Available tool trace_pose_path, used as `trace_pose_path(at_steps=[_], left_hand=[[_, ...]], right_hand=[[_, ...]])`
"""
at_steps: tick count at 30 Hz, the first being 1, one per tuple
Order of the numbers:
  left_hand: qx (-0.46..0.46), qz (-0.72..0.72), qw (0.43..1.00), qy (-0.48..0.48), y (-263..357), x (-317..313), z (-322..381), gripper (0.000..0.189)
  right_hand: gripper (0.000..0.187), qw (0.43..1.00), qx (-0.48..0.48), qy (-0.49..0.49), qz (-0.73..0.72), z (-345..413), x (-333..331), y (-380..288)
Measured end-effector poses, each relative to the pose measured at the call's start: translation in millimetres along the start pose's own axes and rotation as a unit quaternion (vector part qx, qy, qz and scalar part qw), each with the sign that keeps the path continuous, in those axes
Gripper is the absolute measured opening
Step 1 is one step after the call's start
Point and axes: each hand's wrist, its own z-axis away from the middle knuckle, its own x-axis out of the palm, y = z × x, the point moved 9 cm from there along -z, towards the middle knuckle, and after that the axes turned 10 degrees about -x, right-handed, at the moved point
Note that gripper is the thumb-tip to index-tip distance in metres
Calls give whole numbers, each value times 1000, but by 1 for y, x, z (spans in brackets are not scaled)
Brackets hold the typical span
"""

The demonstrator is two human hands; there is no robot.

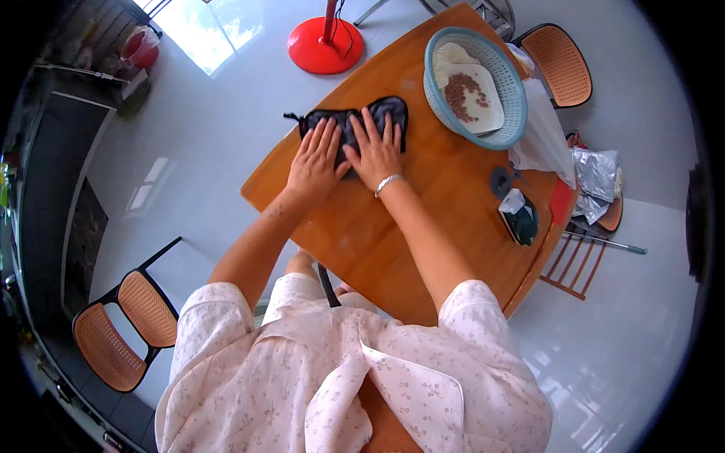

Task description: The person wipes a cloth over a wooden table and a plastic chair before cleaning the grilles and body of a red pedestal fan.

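Note:
A dark satin-like cloth piece with black edging (392,106) lies flat on the wooden table (447,226). Its outline dips in the middle like a sleep mask, and a short black cord sticks out at its left end. My left hand (315,161) rests palm down on the left part, thumb out to the side. On the right part lies my right hand (376,154), its fingers spread and a silver bracelet (388,184) at the wrist. Neither hand grips the cloth. Both hands hide much of its lower middle.
A light blue plastic basket (518,102) holds a white tray with small brown pieces. A white plastic bag (541,124) and a dark box with tissue (520,219) are at the table's right. Chairs (148,308) and a red stand base (323,51) stand on the floor.

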Motion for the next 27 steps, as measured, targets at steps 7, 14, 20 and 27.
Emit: trace_pose_path(at_steps=[7, 14, 20, 27], left_hand=[[-14, 11, 1000, 3, -4, 17, -29, 70], [14, 19, 999, -41, 68, 26, 52, 76], [119, -32, 987, -108, 197, 61, 163, 80], [344, -16, 929, -136, 323, 75, 323, 79]], right_hand=[[58, 999, 36, 17, -7, -19, 1, 23], [59, 998, 68, -3, -18, 97, -31, 28], [57, 989, 146, -28, 5, 283, -66, 25], [62, 968, 235, -86, 12, 506, -94, -25]])
